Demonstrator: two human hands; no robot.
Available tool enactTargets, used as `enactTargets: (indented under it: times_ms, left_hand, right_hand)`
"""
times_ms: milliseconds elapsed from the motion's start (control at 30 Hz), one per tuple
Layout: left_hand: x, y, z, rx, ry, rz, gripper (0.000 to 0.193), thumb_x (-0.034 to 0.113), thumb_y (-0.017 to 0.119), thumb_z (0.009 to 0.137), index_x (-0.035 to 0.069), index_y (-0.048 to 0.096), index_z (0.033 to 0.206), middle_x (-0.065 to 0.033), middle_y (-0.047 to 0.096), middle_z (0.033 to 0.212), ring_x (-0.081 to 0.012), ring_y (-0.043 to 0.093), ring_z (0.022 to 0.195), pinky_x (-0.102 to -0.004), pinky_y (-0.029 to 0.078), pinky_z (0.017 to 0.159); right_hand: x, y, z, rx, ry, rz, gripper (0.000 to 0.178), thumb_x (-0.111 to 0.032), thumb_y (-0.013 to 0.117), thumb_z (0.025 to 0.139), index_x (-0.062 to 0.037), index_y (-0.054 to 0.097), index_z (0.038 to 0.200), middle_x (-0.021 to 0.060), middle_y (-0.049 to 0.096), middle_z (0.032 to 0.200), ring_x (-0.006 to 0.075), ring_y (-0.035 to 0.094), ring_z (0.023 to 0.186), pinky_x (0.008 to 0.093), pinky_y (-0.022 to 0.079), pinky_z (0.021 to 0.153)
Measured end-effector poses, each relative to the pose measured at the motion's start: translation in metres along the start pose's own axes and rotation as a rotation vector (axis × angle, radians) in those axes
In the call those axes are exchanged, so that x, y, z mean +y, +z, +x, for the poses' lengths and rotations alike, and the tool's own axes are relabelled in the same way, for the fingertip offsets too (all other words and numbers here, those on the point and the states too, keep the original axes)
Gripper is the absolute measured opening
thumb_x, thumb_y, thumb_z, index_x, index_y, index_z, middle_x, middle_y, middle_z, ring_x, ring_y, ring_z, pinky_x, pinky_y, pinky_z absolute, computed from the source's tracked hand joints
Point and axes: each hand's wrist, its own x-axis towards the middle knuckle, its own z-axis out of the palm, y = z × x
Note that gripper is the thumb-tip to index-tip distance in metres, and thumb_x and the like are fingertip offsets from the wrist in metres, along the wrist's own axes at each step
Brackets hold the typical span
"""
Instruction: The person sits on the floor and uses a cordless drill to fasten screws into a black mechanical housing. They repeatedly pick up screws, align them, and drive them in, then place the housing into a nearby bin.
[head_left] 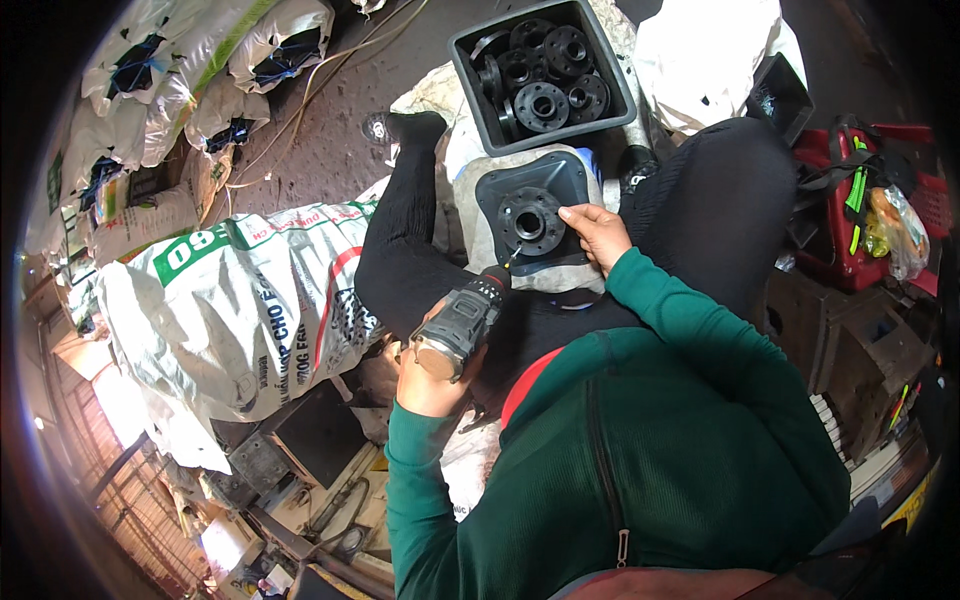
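Head view: beyond a white printed sack (pixel 235 300) on the left, a worker's left hand (pixel 425 387) wraps around a cordless drill (pixel 460 325), its fingers largely hidden behind the tool. The drill's thin bit points at the near-left edge of a black ring (pixel 548 215), which lies on a dark square tray (pixel 570 170) between the worker's knees; whether the bit has entered a hole cannot be told. Behind the tray, a gray bin (pixel 560 138) holds a pile of similar rings (pixel 557 97). The right hand (pixel 597 232) pinches the ring's right rim between thumb and forefinger. Work on this piece appears under way, not complete: small holes dot its face, but which are finished is unclear, as is whether the binned pieces are done or waiting.
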Motion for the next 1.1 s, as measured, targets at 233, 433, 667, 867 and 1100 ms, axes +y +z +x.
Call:
enactTargets:
  times_ms: [233,433,667,867,1100]
  left_hand:
    - [0.001,-0.017,0.022,-0.042,0.088,-0.070,0.042,0.014,0.074,0.074,0.003,0.062,0.113,-0.0152,0.066,0.108,-0.0315,0.065,0.098,-0.0376,0.051,0.085]
    - [0.010,-0.017,0.044,-0.017,0.134,-0.013,0.048,0.012,0.074,0.073,0.003,0.058,0.118,-0.0152,0.066,0.109,-0.0316,0.067,0.094,-0.0366,0.052,0.082]
    - [0.013,-0.016,0.060,-0.024,0.211,-0.010,0.054,0.012,0.074,0.073,0.003,0.054,0.123,-0.0161,0.064,0.113,-0.0335,0.065,0.099,-0.0369,0.053,0.084]
    - [0.013,-0.015,0.067,-0.056,0.171,-0.002,0.056,0.012,0.074,0.073,0.003,0.053,0.124,-0.0157,0.064,0.113,-0.0333,0.065,0.099,-0.0367,0.053,0.085]
    - [0.011,-0.020,0.064,-0.040,0.155,-0.025,0.058,0.012,0.075,0.072,0.003,0.052,0.124,-0.0154,0.064,0.112,-0.0325,0.065,0.100,-0.0364,0.052,0.085]
  right_hand:
    - [0.003,0.017,0.029,0.082,-0.408,-0.256,0.037,-0.035,0.062,0.092,-0.0006,0.068,0.107,0.0105,0.071,0.096,0.0168,0.065,0.090,0.0294,0.049,0.082]
    - [0.002,0.021,0.033,0.171,-0.659,-0.506,0.036,-0.033,0.059,0.094,0.0012,0.069,0.101,0.0186,0.069,0.096,0.0289,0.067,0.090,0.0338,0.050,0.081]
    - [0.002,0.022,0.036,0.153,-0.718,-0.509,0.032,-0.027,0.057,0.095,0.0027,0.068,0.096,0.0196,0.068,0.093,0.0318,0.067,0.086,0.0359,0.051,0.076]
    - [0.001,0.023,0.036,0.142,-0.719,-0.482,0.034,-0.028,0.055,0.096,0.0032,0.067,0.094,0.0193,0.067,0.087,0.0319,0.066,0.080,0.0362,0.050,0.072]
    - [-0.004,0.021,0.038,0.104,-0.686,-0.515,0.035,-0.029,0.054,0.096,0.0023,0.064,0.087,0.0170,0.061,0.075,0.0297,0.061,0.069,0.0366,0.046,0.064]
